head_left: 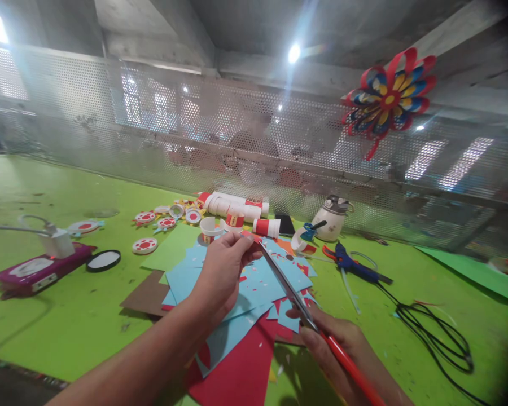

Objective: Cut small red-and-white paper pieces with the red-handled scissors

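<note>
My left hand (pixel 224 268) is closed in a pinch over the middle of the table, with a small piece of red paper (pixel 256 239) between thumb and fingertips. At lower right my right hand (pixel 338 344) grips a pair of red-handled scissors (pixel 285 282). Their blades point up and left, the tips at or very near the red piece. Beneath both hands lie light blue paper sheets (pixel 254 290) strewn with red and white scraps. A larger red sheet (pixel 241 372) sticks out toward me. Brown card (pixel 146 294) shows at the left of the pile.
Behind the pile are paper cups (pixel 266 228) and red-and-white paper discs (pixel 144 245). A glue gun (pixel 355 265) with a coiled black cable (pixel 436 338) lies right, near a white jug (pixel 331 219). A purple power strip (pixel 46 270) is left. Perforated mesh (pixel 173 129) edges the table.
</note>
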Demonstrator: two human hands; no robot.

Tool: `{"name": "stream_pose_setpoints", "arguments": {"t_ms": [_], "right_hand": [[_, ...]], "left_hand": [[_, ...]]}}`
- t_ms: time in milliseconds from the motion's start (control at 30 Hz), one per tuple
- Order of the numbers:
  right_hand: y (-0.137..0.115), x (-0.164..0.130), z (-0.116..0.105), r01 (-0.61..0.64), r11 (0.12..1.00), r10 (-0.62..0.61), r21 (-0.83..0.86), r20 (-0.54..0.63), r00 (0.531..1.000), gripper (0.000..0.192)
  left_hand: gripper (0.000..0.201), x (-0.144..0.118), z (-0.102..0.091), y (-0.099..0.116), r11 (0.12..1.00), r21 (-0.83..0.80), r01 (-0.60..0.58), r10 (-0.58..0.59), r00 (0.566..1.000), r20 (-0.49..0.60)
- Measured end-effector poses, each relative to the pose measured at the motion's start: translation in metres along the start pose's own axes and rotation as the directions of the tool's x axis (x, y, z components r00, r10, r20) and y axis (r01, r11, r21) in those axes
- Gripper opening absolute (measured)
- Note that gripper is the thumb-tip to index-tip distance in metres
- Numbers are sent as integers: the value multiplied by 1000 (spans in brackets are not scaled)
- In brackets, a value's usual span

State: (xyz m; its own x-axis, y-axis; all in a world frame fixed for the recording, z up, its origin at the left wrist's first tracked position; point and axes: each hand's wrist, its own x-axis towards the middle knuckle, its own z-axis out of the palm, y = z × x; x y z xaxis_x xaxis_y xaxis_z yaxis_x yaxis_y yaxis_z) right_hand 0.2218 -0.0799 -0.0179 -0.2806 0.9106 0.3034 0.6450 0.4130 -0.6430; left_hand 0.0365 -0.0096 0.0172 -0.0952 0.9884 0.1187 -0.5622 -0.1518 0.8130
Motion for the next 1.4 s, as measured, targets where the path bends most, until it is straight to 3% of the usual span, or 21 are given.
{"name": "stream_pose_setpoints", "arguments": {"t_ms": [233, 500, 633, 967, 1400], "right_hand": [[-2, 2, -1, -8, 1000, 9, -21, 32, 999, 44], [-2, 2, 0, -29, 997, 27, 73, 32, 999, 45], [-5, 1, 2, -59, 989, 48, 135, 84, 995, 52], [2, 1, 1, -115, 966, 98, 230, 84, 992, 64], [0, 1, 0, -102, 975, 83, 195, 105, 991, 63]], "left_hand": [[13, 1, 0, -1, 1000, 26, -5, 5, 1000, -19], [12, 0, 2, 1, 1000, 13, -11, 12, 1000, -29], [12, 2, 0, 2, 999, 10, -38, 38, 999, -33], [11, 2, 0, 7, 999, -32, -30, 29, 999, -22], [12, 0, 2, 10, 1000, -3, -16, 16, 998, -66]]}}
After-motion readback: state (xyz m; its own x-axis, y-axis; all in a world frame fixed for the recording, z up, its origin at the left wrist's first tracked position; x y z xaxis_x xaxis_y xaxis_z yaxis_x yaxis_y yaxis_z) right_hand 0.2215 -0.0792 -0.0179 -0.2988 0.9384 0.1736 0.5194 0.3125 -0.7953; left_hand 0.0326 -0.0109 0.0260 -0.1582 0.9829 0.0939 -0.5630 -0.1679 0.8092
